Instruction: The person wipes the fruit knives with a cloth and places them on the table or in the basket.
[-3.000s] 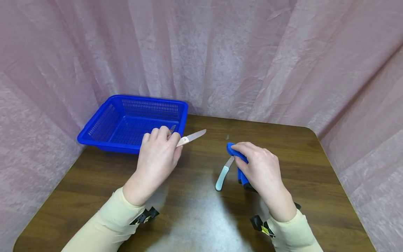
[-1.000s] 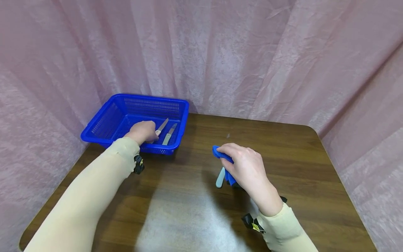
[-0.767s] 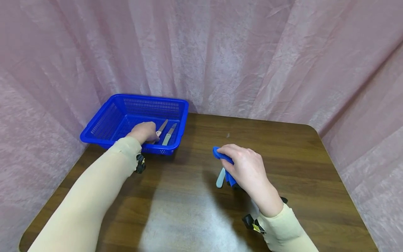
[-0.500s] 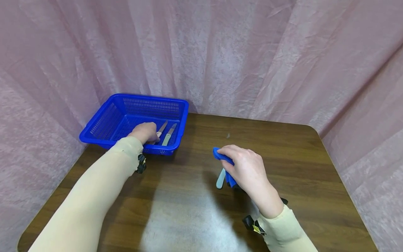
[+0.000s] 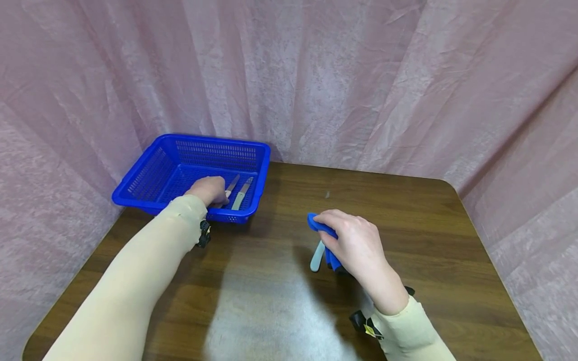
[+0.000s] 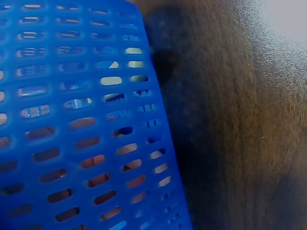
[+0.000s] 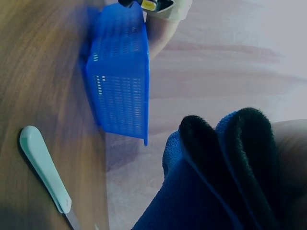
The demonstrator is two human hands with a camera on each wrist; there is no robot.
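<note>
My left hand (image 5: 208,189) reaches down inside the blue plastic basket (image 5: 121,196), its fingers at the pale-handled knife (image 5: 232,184), gripping the handle end; the fingertips are mostly hidden. A second knife with a pale green handle (image 5: 239,200) lies beside it on the basket floor. My right hand (image 5: 356,243) pinches a folded blue cloth (image 5: 331,258) above the table. Partly under the cloth, a knife with a light turquoise handle (image 5: 317,256) lies on the wood. The right wrist view shows the cloth's dark folded edges (image 7: 249,139) close up.
The basket stands at the back left of the brown wooden table (image 5: 397,200). Pink curtains (image 5: 343,90) hang behind the table and along both sides. The basket's slotted wall (image 6: 81,105) blocks most of the left wrist view.
My left hand has carried the pale-handled knife from over the table into the basket and lowered it slightly beside the other knife. My right hand, with the cloth, has shifted a little left.
</note>
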